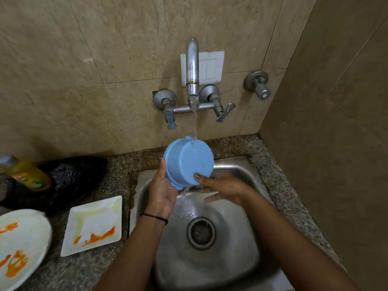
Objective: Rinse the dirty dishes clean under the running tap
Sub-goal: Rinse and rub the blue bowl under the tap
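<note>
Head view: the left hand (pixel 161 192) grips the blue bowl (pixel 189 162) by its rim. The bowl sits between both hands, base under the tap (pixel 192 66). The right hand (pixel 222 191), fingers loose, thumbs the base. Outside rinse underway; next, likely turning it to flush the inside.

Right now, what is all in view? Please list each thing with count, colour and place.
tap: one, metal, wall, running
sink: one, steel, below tap
bowl: one, blue, under the stream
square plate: one, white, orange-stained, left of sink
round plate: one, white, orange-stained, far left
bottle: one, yellow, back left
scrubber: one, dark, beside bottle
switch: one, white, behind tap
left hand: holds bowl's side
right hand: thumb on bowl's base
</note>
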